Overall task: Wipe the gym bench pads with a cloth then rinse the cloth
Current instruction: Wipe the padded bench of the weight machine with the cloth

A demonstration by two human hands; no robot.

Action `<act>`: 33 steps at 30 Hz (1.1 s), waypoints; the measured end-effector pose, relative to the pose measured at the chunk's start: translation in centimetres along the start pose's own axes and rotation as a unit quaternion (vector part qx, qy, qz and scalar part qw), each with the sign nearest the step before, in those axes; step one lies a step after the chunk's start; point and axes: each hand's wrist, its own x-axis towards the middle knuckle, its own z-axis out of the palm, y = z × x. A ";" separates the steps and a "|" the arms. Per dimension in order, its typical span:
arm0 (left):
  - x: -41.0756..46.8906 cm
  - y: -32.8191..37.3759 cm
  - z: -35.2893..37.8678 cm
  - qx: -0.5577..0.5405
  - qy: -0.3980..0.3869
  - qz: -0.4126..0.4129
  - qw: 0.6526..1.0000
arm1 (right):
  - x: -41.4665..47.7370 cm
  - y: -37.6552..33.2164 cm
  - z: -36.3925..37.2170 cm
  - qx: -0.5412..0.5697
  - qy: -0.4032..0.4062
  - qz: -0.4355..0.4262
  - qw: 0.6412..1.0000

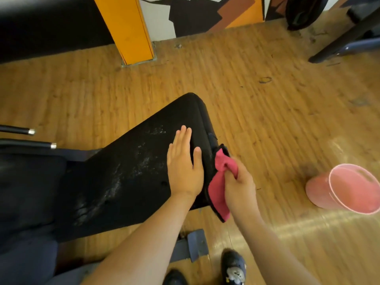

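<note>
Head view looks down on two bare forearms reaching out over a black bench pad (131,161). Nearest the body, below the hands, shoes (233,266) stand on the wood floor (267,120) beside a grey bench foot (193,243).

The left hand (184,167) lies flat on the pad's top, fingers together and thumb spread, pressing down as if to steady it. Just right of it, the right hand (239,186) is closed in a fist around a bunched pink cloth (221,182), which it holds against the pad's side edge; loose cloth hangs below the fist and a fold pokes out above it.

Left of the left hand, the pad's surface shows pale, worn or damp-looking speckles; I cannot tell which. Farther left sits a second dark pad (30,182).

The cloth looks soft, light and limp, so it will likely drape and flap unless gathered; a full-fist grip on the bunched middle, as now, seems the soundest hold. The pad appears firm and fixed, needing no lifting.

Well to the right of the right hand, a pink bucket (345,188) stands on the floor, probably the place for rinsing. Beyond the hands, an orange post (127,27) meets the floor.
</note>
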 end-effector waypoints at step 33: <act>0.3 1.3 -0.6 0.017 -0.018 -0.056 0.998 | 14.0 -6.1 3.8 -0.191 -0.145 -0.096 0.966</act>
